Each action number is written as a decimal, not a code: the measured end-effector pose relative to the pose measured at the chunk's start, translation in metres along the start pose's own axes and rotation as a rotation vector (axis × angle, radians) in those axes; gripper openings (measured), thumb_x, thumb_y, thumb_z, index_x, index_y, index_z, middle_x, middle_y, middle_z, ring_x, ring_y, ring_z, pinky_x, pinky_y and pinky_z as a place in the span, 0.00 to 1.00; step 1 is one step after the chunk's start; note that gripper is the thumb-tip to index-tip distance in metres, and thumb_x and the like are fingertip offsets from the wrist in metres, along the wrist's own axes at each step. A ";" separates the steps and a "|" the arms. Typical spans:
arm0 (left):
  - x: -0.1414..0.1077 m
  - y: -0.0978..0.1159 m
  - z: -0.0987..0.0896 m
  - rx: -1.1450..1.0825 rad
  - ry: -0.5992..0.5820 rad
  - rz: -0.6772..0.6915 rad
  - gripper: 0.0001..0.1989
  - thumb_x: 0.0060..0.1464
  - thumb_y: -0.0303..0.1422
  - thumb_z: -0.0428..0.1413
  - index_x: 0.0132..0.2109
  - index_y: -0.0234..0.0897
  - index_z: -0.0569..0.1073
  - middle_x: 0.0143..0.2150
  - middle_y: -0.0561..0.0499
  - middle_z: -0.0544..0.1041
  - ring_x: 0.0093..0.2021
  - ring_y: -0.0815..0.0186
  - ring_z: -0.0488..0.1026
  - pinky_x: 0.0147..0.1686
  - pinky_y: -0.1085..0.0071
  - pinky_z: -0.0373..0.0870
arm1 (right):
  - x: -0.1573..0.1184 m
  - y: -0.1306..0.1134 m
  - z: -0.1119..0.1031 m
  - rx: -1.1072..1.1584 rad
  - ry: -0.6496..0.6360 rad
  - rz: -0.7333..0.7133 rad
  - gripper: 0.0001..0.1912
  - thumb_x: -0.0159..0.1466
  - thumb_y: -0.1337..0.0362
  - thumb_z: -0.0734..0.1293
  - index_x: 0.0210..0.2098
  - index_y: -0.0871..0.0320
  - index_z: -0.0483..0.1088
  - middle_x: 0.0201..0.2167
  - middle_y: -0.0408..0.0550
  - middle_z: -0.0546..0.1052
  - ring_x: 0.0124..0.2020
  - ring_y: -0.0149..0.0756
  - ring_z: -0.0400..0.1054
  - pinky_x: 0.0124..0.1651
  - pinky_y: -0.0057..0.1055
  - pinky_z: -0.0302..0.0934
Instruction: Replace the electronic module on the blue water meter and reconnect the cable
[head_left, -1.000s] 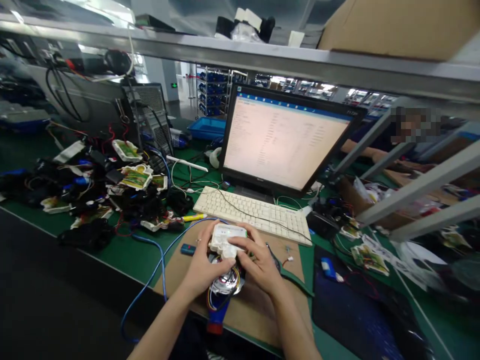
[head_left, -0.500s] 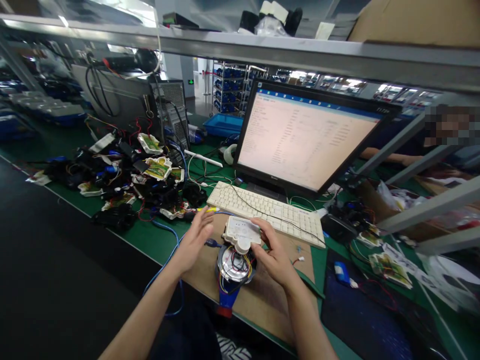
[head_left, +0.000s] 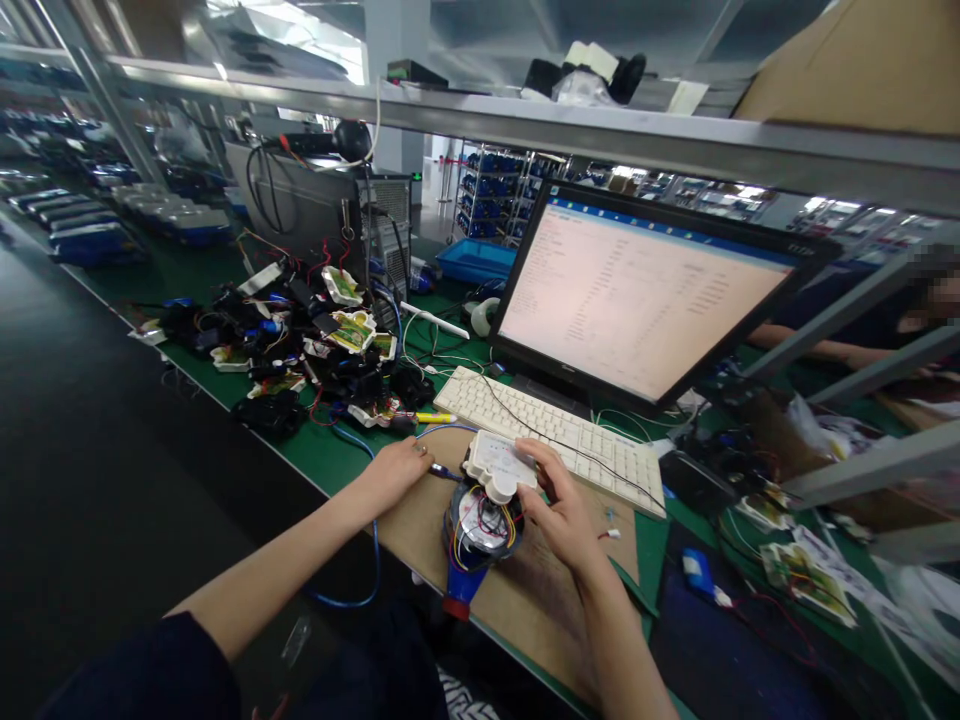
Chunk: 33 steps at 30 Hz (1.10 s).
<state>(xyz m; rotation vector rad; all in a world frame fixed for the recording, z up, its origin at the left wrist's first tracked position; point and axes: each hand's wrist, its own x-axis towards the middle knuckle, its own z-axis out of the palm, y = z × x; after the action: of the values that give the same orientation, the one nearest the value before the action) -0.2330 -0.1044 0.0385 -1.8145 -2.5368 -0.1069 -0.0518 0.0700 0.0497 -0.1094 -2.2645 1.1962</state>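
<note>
My right hand (head_left: 566,505) grips the right side of a white plastic housing (head_left: 499,462), thumb at the near edge and fingers at the far one. The housing sits tilted over a blue device (head_left: 466,580) with a round metallic face, red, yellow and black wires, and a red end. Left of it, my left hand (head_left: 397,472) is low over the brown board, fingers closed at a blue cable beside its dark USB plug (head_left: 444,470). The fingertips partly hide the cable. The blue cable (head_left: 377,560) also loops below my left forearm.
A white keyboard (head_left: 551,425) and a monitor (head_left: 652,290) stand behind the brown board (head_left: 540,620). Left is a heap of wired parts (head_left: 300,345). At right, a blue battery-like pack (head_left: 697,570) lies on a dark mat. A metal shelf (head_left: 480,110) crosses overhead. Another person's arm (head_left: 817,345) shows beyond.
My left hand has gone from open and raised beside the housing to lower, closed at the blue cable. My right hand keeps its grip on the housing. The view has shifted left.
</note>
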 end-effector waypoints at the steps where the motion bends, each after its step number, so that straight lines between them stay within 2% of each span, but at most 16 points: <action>1: 0.002 -0.004 -0.005 0.015 0.018 -0.014 0.09 0.55 0.22 0.48 0.34 0.32 0.73 0.33 0.44 0.75 0.37 0.62 0.70 0.37 0.68 0.68 | 0.000 0.000 0.000 -0.004 -0.003 0.000 0.19 0.61 0.65 0.60 0.52 0.53 0.62 0.53 0.52 0.64 0.57 0.41 0.57 0.59 0.44 0.53; 7: 0.001 -0.035 -0.049 0.075 0.230 -0.203 0.14 0.56 0.23 0.44 0.41 0.34 0.73 0.38 0.41 0.75 0.40 0.56 0.69 0.38 0.62 0.67 | 0.000 0.000 -0.002 -0.017 -0.007 0.001 0.18 0.61 0.62 0.60 0.52 0.53 0.62 0.53 0.52 0.65 0.57 0.43 0.57 0.58 0.45 0.54; 11: -0.009 -0.060 -0.082 0.068 0.435 -0.436 0.16 0.57 0.28 0.42 0.48 0.32 0.70 0.41 0.38 0.74 0.44 0.52 0.69 0.41 0.58 0.66 | -0.001 0.001 -0.001 -0.019 0.005 0.007 0.18 0.62 0.61 0.60 0.51 0.52 0.62 0.53 0.52 0.65 0.56 0.43 0.58 0.58 0.45 0.55; 13: -0.012 -0.068 -0.094 -0.227 0.568 -0.564 0.15 0.56 0.32 0.47 0.48 0.31 0.70 0.41 0.39 0.74 0.43 0.53 0.70 0.43 0.57 0.65 | -0.001 0.002 0.000 -0.017 0.009 0.004 0.18 0.62 0.61 0.61 0.52 0.52 0.62 0.53 0.51 0.65 0.56 0.43 0.58 0.57 0.44 0.55; 15: -0.012 -0.069 -0.099 -0.727 0.643 -0.615 0.16 0.49 0.33 0.56 0.46 0.31 0.71 0.37 0.43 0.74 0.39 0.57 0.71 0.43 0.58 0.67 | -0.001 0.004 0.001 -0.012 0.007 -0.001 0.18 0.62 0.61 0.61 0.52 0.51 0.62 0.54 0.51 0.64 0.57 0.42 0.58 0.57 0.43 0.55; 17: -0.008 -0.060 -0.099 -1.155 0.620 -0.574 0.22 0.44 0.32 0.60 0.48 0.32 0.69 0.34 0.49 0.74 0.34 0.63 0.72 0.39 0.62 0.70 | -0.001 0.006 0.001 -0.007 0.003 0.001 0.18 0.62 0.61 0.61 0.52 0.50 0.62 0.53 0.51 0.64 0.57 0.42 0.57 0.57 0.42 0.55; 20: 0.002 -0.038 -0.093 -1.456 0.509 -0.495 0.28 0.43 0.31 0.61 0.53 0.34 0.64 0.31 0.54 0.73 0.27 0.70 0.72 0.33 0.68 0.72 | 0.000 0.006 0.000 0.011 -0.006 0.004 0.18 0.62 0.60 0.61 0.52 0.51 0.62 0.53 0.51 0.64 0.57 0.42 0.58 0.57 0.41 0.55; 22: 0.011 -0.023 -0.091 -1.628 0.434 -0.468 0.26 0.43 0.28 0.61 0.51 0.34 0.64 0.30 0.54 0.74 0.27 0.71 0.73 0.32 0.70 0.73 | 0.000 0.005 0.000 0.025 -0.015 0.013 0.19 0.62 0.60 0.61 0.52 0.51 0.62 0.53 0.51 0.64 0.57 0.41 0.57 0.56 0.40 0.57; 28: 0.033 0.005 -0.088 -1.853 0.275 -0.394 0.20 0.45 0.27 0.60 0.45 0.37 0.63 0.32 0.53 0.76 0.28 0.71 0.74 0.30 0.72 0.74 | 0.001 0.001 -0.001 0.024 -0.022 0.032 0.18 0.62 0.61 0.61 0.52 0.52 0.62 0.54 0.51 0.64 0.57 0.42 0.57 0.57 0.41 0.56; 33: 0.041 0.025 -0.077 -1.814 0.211 -0.280 0.22 0.43 0.28 0.61 0.47 0.37 0.63 0.29 0.54 0.75 0.28 0.71 0.73 0.32 0.70 0.73 | 0.002 0.002 -0.001 0.011 -0.016 -0.001 0.18 0.62 0.62 0.61 0.52 0.52 0.62 0.53 0.51 0.64 0.57 0.41 0.57 0.58 0.43 0.54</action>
<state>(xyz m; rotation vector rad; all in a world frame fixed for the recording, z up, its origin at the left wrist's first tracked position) -0.2241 -0.0625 0.1187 -1.0894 -2.2555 -3.0147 -0.0534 0.0726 0.0499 -0.0943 -2.2709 1.2132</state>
